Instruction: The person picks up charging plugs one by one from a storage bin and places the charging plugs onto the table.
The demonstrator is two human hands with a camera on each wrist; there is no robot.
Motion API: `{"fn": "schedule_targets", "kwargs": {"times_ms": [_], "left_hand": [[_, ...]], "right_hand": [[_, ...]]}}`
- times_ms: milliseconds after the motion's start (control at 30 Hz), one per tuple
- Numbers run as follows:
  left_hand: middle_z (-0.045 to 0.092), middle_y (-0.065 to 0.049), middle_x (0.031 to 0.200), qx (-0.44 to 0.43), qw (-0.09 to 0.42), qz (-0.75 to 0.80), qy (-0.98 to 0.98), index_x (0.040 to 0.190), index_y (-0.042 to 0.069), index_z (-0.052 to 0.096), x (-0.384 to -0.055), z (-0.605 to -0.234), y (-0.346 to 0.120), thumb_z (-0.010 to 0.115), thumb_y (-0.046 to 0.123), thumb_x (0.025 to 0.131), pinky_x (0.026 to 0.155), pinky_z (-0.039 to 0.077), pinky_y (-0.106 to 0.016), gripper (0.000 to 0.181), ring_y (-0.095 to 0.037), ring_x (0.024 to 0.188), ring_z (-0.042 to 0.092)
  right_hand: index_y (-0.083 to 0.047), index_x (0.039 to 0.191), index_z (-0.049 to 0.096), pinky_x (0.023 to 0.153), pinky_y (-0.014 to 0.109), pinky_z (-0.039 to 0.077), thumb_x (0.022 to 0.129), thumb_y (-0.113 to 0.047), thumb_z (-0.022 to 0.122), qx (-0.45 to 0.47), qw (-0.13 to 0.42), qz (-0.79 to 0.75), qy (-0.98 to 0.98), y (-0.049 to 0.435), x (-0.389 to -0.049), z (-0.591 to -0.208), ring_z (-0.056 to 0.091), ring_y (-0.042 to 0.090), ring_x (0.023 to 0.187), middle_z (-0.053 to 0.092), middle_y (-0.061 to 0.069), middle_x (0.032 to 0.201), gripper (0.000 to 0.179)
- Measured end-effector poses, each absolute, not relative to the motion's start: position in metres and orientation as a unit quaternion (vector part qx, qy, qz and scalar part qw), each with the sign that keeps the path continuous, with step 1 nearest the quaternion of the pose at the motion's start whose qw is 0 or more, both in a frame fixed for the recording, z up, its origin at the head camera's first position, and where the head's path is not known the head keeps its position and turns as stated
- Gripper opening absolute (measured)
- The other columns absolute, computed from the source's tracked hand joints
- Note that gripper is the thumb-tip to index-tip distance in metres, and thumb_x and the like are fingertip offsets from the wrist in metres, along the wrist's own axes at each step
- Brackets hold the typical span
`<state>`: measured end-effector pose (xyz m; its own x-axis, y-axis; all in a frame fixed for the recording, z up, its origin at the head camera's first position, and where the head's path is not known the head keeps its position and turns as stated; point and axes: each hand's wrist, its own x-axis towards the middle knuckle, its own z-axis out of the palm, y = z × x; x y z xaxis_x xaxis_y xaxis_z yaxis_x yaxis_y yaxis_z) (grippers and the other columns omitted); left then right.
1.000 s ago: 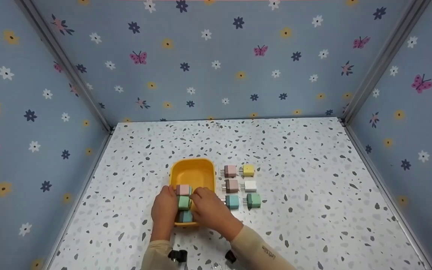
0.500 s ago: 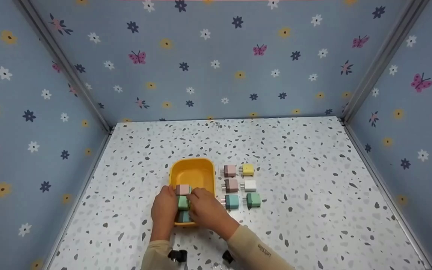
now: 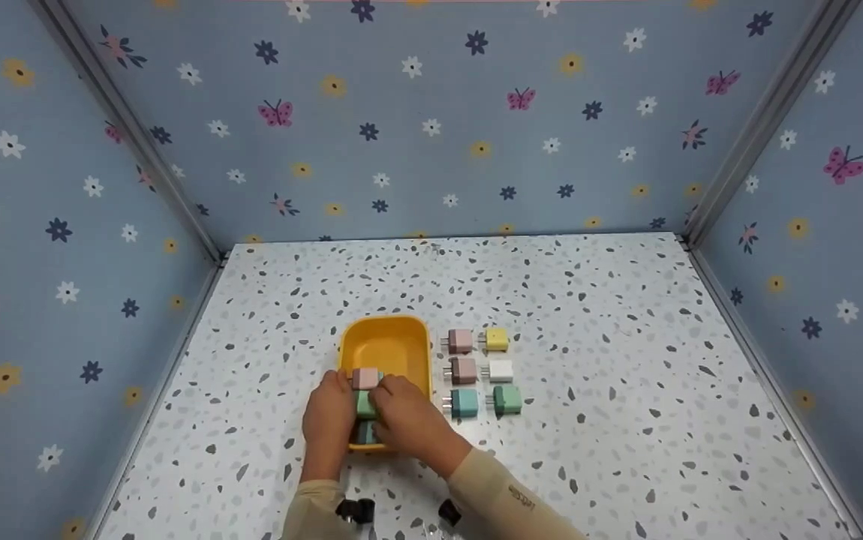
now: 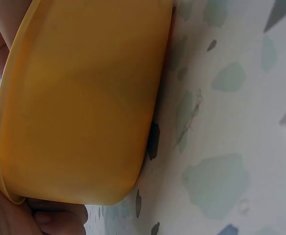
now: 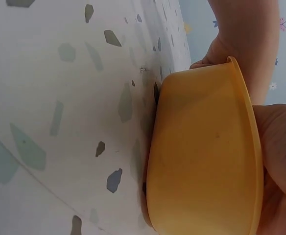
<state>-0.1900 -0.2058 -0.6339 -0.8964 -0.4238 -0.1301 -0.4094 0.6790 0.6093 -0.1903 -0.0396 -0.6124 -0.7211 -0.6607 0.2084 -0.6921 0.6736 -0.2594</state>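
A yellow plastic bin (image 3: 386, 334) stands on the speckled table, with several charger plugs in its near part. My left hand (image 3: 329, 416) grips the bin's left rim; in the left wrist view its fingertips (image 4: 59, 223) curl under the rim, outside the wall. Over the bin, my right hand (image 3: 410, 416) has bent fingers right at a green charger plug (image 3: 365, 405) and partly covers it. Whether those fingertips hold a plug is hidden. A pink plug (image 3: 365, 378) sits just beyond the green one, and a blue-grey plug (image 3: 365, 432) just nearer.
Right of the bin, charger plugs lie in two columns, prongs leftward: two pink (image 3: 460, 341), a blue (image 3: 464, 403), a yellow (image 3: 496, 340), a white (image 3: 500, 370) and a green one (image 3: 507, 400). Flower-patterned walls (image 3: 431, 120) enclose the table (image 3: 589, 300).
My right hand has shifted slightly left over the bin and now covers more of the green and blue-grey plugs. My left hand and the bin stay in place.
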Motion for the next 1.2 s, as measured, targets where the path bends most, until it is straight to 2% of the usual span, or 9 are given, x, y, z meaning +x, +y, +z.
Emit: {"fn": "schedule_targets", "kwargs": {"times_ms": [333, 800, 1200], "left_hand": [[0.068, -0.016, 0.09, 0.228, 0.012, -0.326, -0.917, 0.104, 0.006, 0.059, -0.19, -0.635, -0.205, 0.029, 0.039, 0.112, 0.063, 0.046, -0.044, 0.045, -0.028, 0.074, 0.062], [0.066, -0.015, 0.086, 0.231, 0.019, -0.324, -0.917, 0.1, 0.006, 0.058, -0.19, -0.631, -0.204, 0.03, 0.038, 0.112, 0.062, 0.045, -0.044, 0.044, -0.029, 0.072, 0.061], [0.063, -0.013, 0.085, 0.245, -0.006, -0.33, -0.911, 0.103, 0.006, 0.057, -0.192, -0.631, -0.205, 0.029, 0.039, 0.113, 0.064, 0.044, -0.041, 0.045, -0.027, 0.071, 0.056]], "right_hand": [[-0.012, 0.122, 0.065, 0.094, 0.03, 0.048, 0.09, -0.023, 0.073, 0.344, 0.032, 0.169, -0.923, -0.044, -0.194, -0.615, 0.053, 0.013, 0.099, 0.058, -0.002, 0.114, 0.034], [-0.01, 0.121, 0.065, 0.091, 0.03, 0.049, 0.094, -0.024, 0.071, 0.355, 0.04, 0.162, -0.92, -0.053, -0.197, -0.614, 0.052, 0.015, 0.094, 0.057, 0.0, 0.109, 0.031], [-0.009, 0.123, 0.066, 0.089, 0.03, 0.051, 0.097, -0.025, 0.069, 0.358, 0.051, 0.148, -0.921, -0.063, -0.197, -0.612, 0.055, 0.016, 0.092, 0.06, 0.001, 0.106, 0.031]]}}
